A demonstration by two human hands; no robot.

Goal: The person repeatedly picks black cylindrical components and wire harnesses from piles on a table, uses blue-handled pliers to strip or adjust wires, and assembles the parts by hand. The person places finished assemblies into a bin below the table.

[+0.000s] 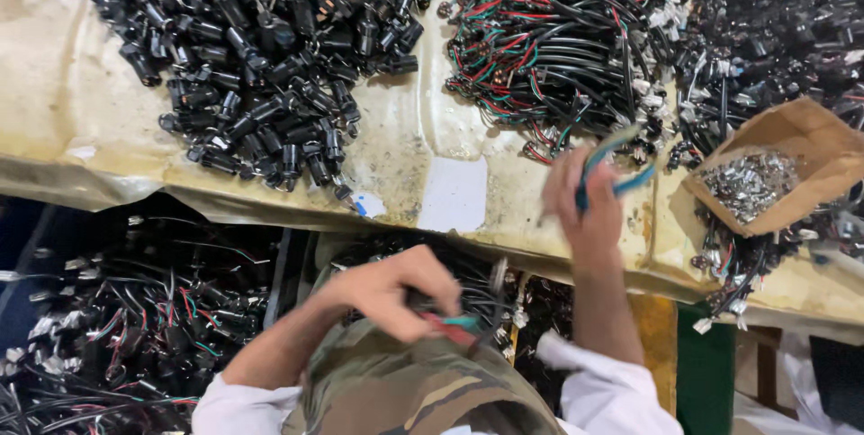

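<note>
My left hand [396, 291] is low over my camouflage lap [414, 390], closed on a black part with red and teal wires [454, 325] trailing from it. My right hand [580, 206] is raised at the table's near edge, blurred by motion, pinching blue-green wires [612, 165] that stick up from its fingers. Just beyond it lies a tangled heap of red, green and black wire assemblies [549, 39].
A pile of black cylindrical connectors [261, 48] covers the table's left. A brown paper bag [810, 143] holding small metal terminals [751, 183] sits at right, with more black parts [774, 12] behind. Bundled wires [135, 318] fill the space below the table edge [135, 179].
</note>
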